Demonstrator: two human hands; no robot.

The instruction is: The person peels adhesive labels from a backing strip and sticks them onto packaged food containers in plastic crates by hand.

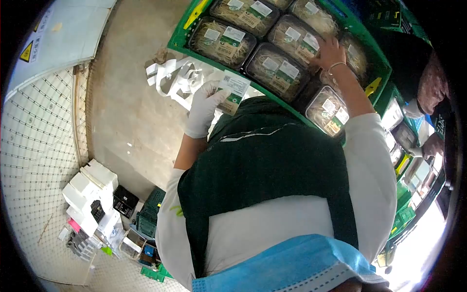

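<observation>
Head view: a green crate (177, 43) holds black packs (278, 72) of pale strands, most visibly labelled. Outside its near edge, the gloved left hand (205, 106) pinches labels (234, 86); well apart, the bare right hand (332, 56) sits over the packs, its grip impossible to tell.

- Green plastic crate (384, 68) with yellow handles (196, 13): rectangular black plastic trays (277, 72) of pale stringy contents, labelled on top, side by side inside.
- Grey-brown floor (129, 73): tangled white strip (181, 82), seemingly lying there.
</observation>
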